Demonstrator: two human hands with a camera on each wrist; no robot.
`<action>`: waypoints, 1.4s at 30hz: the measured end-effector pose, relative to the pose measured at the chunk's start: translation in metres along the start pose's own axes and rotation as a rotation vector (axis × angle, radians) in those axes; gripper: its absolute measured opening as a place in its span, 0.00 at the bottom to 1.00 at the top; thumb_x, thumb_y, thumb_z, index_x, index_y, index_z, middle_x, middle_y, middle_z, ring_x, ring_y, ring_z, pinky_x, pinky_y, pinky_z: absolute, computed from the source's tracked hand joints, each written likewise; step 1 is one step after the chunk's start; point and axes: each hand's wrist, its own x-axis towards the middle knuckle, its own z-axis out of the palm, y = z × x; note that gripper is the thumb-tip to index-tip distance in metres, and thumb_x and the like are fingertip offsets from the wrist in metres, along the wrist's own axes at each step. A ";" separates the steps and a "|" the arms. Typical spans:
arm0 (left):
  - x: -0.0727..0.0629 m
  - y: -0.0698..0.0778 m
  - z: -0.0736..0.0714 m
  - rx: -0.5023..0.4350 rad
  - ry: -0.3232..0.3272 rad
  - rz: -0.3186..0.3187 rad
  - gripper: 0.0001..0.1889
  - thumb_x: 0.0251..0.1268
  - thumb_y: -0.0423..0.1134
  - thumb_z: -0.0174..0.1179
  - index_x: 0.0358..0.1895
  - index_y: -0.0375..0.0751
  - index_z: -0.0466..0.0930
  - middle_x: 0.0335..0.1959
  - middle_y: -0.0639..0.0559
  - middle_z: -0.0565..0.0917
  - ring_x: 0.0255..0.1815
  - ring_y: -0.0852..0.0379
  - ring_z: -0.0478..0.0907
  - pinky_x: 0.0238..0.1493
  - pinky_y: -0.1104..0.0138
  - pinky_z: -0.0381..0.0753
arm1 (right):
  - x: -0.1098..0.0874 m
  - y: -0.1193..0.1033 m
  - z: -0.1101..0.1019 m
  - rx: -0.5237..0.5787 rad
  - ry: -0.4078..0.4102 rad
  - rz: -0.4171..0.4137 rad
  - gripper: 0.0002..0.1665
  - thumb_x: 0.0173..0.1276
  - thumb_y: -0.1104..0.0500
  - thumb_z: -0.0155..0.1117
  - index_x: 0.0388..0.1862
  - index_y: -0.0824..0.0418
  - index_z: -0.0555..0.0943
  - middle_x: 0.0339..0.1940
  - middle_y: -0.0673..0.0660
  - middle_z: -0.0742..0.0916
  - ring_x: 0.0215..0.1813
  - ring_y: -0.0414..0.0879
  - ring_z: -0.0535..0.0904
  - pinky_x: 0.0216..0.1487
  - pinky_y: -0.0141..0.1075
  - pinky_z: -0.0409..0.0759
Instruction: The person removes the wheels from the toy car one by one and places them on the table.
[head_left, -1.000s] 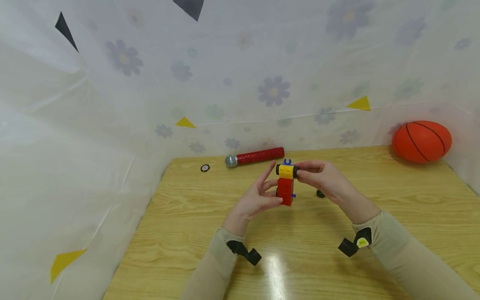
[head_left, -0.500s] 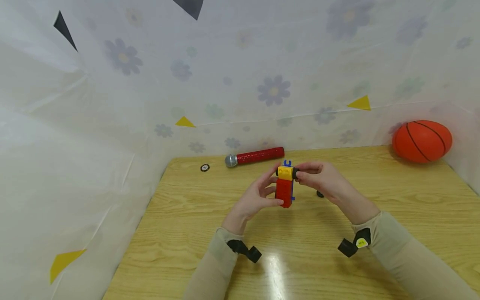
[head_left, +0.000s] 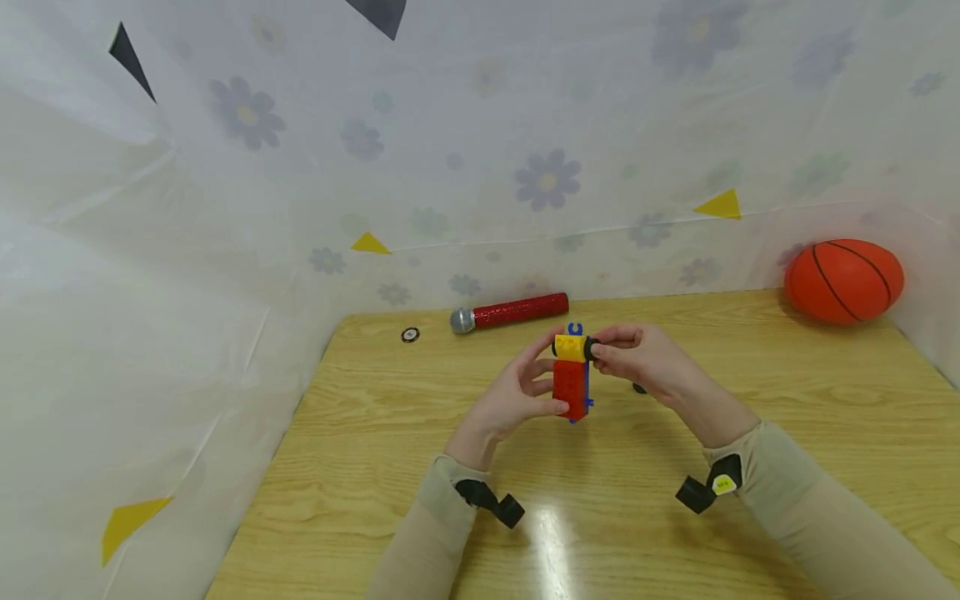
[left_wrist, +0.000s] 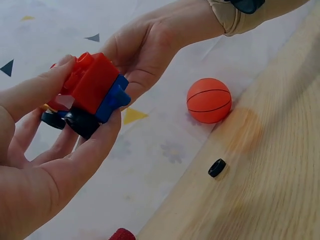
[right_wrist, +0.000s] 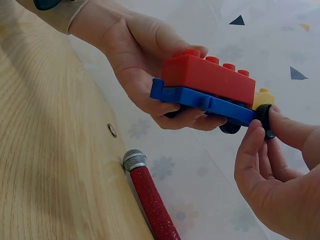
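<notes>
With the left hand (head_left: pixel 510 398) clamped on the red-yellow-blue plastic car (right_wrist: pixel 210 76), press the round black wheel (right_wrist: pixel 264 116), pinched by the right hand (head_left: pixel 651 360), squarely; seating is unclear.

A red microphone (head_left: pixel 510 314) lies on the wooden table (head_left: pixel 615 500) between a round disc (head_left: pixel 410 334) and a basketball (head_left: pixel 844 282).

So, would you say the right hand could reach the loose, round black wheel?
Probably yes: the loose wheel lies uncovered nearby, but the right hand is occupied, pinching another black wheel.
</notes>
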 end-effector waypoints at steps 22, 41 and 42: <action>-0.002 0.000 0.009 -0.164 0.089 -0.137 0.48 0.62 0.17 0.55 0.77 0.67 0.52 0.56 0.46 0.77 0.53 0.52 0.81 0.50 0.60 0.85 | 0.001 0.001 0.004 -0.121 0.037 -0.012 0.08 0.68 0.60 0.67 0.39 0.62 0.78 0.30 0.46 0.86 0.33 0.38 0.81 0.40 0.30 0.84; -0.001 -0.001 0.013 -0.112 0.144 -0.130 0.48 0.61 0.17 0.58 0.77 0.67 0.54 0.52 0.49 0.80 0.54 0.53 0.81 0.49 0.59 0.86 | -0.005 0.000 0.007 -0.180 0.081 -0.068 0.09 0.69 0.62 0.66 0.40 0.67 0.77 0.29 0.47 0.86 0.31 0.39 0.79 0.37 0.30 0.81; -0.001 -0.001 0.014 -0.106 0.148 -0.128 0.48 0.61 0.17 0.58 0.77 0.67 0.55 0.52 0.49 0.80 0.54 0.52 0.81 0.48 0.59 0.86 | -0.005 0.000 0.007 -0.186 0.083 -0.069 0.10 0.69 0.62 0.66 0.41 0.68 0.76 0.29 0.47 0.86 0.31 0.40 0.79 0.36 0.30 0.81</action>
